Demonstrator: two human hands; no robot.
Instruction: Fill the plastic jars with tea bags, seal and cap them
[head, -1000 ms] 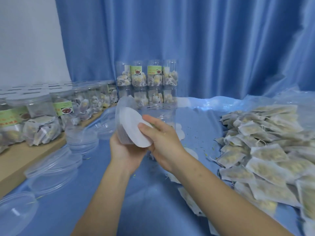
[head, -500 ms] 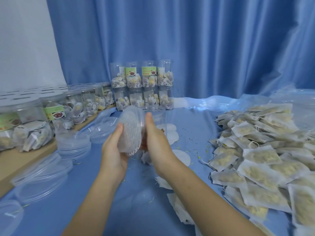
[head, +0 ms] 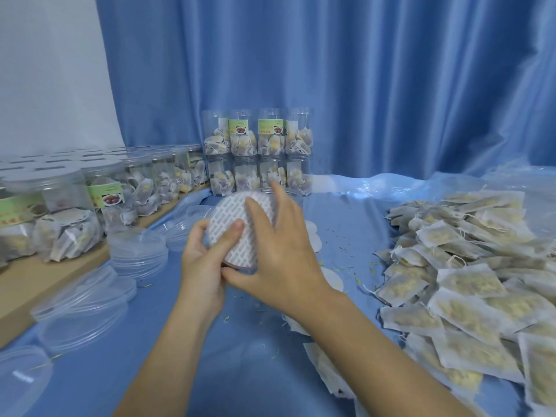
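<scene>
Clear plastic jar (head: 237,267), centre frame: gripped by left hand (head: 202,260), tilted toward the viewer so right hand's (head: 281,251) spread fingers can press round white printed seal (head: 240,233) flat.

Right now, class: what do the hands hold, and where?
The left hand grips the plastic jar at its rim; the right hand presses the seal disc onto its mouth.

Blue-clothed table (head: 186,368): tea bags (head: 469,284), lids (head: 138,251).

Your left hand (head: 202,266) curls its fingers round from below left, thumb laid across the front. Your right hand (head: 281,251) lies flat against it, fingers spread straight. Both forearms reach forward.
</scene>
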